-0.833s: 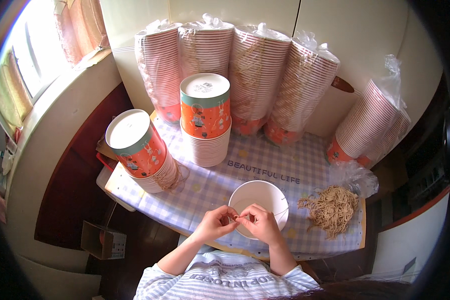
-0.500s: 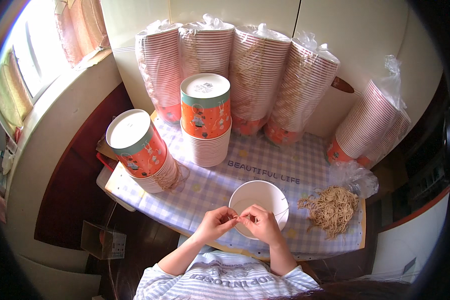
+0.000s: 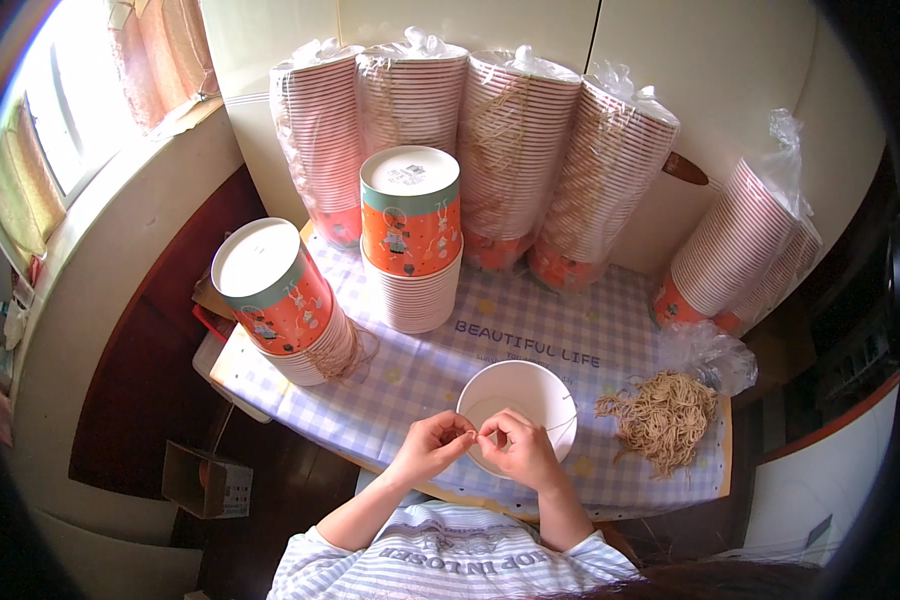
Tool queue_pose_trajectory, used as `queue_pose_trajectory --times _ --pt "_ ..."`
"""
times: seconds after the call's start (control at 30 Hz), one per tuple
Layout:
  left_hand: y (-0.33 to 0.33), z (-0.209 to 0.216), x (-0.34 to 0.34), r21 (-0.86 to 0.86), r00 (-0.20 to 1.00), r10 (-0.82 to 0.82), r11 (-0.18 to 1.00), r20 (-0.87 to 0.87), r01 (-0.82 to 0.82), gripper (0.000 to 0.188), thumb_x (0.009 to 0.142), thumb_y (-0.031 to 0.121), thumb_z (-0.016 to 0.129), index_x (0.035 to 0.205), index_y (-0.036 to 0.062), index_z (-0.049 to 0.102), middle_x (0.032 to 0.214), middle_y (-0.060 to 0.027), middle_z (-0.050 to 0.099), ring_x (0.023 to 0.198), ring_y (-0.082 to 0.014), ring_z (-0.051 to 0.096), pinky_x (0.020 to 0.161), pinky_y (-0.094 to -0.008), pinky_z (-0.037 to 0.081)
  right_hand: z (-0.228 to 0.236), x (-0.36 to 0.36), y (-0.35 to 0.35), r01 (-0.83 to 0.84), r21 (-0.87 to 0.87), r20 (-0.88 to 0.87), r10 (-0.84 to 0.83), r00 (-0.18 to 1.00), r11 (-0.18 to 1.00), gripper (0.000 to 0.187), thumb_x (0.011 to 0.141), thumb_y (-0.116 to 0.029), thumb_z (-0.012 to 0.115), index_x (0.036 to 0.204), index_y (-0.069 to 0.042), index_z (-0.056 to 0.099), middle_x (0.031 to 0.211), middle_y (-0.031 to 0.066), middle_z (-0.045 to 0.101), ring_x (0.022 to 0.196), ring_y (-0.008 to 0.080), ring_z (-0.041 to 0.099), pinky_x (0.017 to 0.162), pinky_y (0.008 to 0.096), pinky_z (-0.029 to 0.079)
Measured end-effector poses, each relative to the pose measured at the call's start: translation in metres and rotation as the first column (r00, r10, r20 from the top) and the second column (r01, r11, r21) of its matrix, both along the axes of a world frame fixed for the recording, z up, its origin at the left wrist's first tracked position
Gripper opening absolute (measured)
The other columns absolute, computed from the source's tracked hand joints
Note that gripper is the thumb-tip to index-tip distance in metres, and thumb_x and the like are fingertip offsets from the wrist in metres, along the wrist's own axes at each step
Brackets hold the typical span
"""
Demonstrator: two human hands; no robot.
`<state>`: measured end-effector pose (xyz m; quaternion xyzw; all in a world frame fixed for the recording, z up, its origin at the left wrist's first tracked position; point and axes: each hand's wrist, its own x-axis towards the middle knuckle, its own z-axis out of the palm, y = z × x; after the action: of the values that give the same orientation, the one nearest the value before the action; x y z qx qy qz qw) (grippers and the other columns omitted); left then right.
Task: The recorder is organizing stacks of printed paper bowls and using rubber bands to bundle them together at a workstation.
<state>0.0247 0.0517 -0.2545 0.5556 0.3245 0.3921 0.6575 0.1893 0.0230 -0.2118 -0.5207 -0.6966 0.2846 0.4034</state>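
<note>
A white paper bucket (image 3: pixel 530 385) stands open side up near the front edge of the table. Over its front rim, my left hand (image 3: pixel 436 446) and my right hand (image 3: pixel 519 448) meet with thumbs and forefingers pinched. Between the fingertips is a short piece of thin string, partly hidden by the fingers. A pale strand of string (image 3: pixel 567 397) shows at the bucket's right rim. To the right lies a tangled heap of beige strings (image 3: pixel 665 415).
Upside-down bucket stacks with orange-and-green prints stand at left (image 3: pixel 285 300) and at centre (image 3: pixel 410 250). Loose string (image 3: pixel 340 352) hangs on the left one. Several bagged bucket stacks (image 3: pixel 520 150) line the back; others (image 3: pixel 735 245) lean at right beside a crumpled plastic bag (image 3: pixel 710 357). A checked cloth (image 3: pixel 420 370) covers the table.
My fingertips have drawn slightly apart, leaving a small gap between the hands. The bucket and everything around it stay in place.
</note>
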Motion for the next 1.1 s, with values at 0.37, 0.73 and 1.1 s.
queue_pose_trajectory --times 0.37,0.73,1.1 --pt "0.000 -0.002 0.003 0.056 0.997 0.071 0.996 -0.038 -0.069 0.009 0.082 0.007 0.059 0.086 -0.0015 0.057 0.071 0.0013 0.058 0.063 -0.0010 0.050 0.056 -0.0170 0.042 0.002 0.001 -0.001 -0.022 0.036 0.015 0.021 1.000 0.999 0.007 0.071 -0.004 0.063 0.076 -0.003 0.058 0.074 0.0047 0.059 0.057 0.0123 0.054 0.051 0.0242 0.044" --pt "-0.006 0.012 0.006 0.254 0.951 0.213 0.955 -0.224 -0.153 0.011 0.079 0.006 0.062 0.088 0.0006 0.059 0.072 -0.0055 0.062 0.062 -0.0064 0.058 0.057 -0.0205 0.047 0.005 0.002 -0.002 -0.028 0.050 0.034 0.027 0.999 0.998 0.007 0.070 -0.004 0.063 0.076 -0.004 0.058 0.073 0.0043 0.059 0.057 0.0129 0.054 0.052 0.0246 0.044" --pt "-0.008 0.018 0.007 0.315 0.943 0.220 0.940 -0.251 -0.135 0.012 0.080 0.007 0.061 0.089 -0.0003 0.060 0.074 -0.0083 0.063 0.064 -0.0093 0.060 0.058 -0.0220 0.047 0.003 0.005 -0.003 -0.025 0.048 0.023 0.024 0.999 0.999 0.008 0.070 -0.004 0.063 0.076 -0.003 0.058 0.073 0.0050 0.059 0.057 0.0133 0.054 0.052 0.0244 0.045"
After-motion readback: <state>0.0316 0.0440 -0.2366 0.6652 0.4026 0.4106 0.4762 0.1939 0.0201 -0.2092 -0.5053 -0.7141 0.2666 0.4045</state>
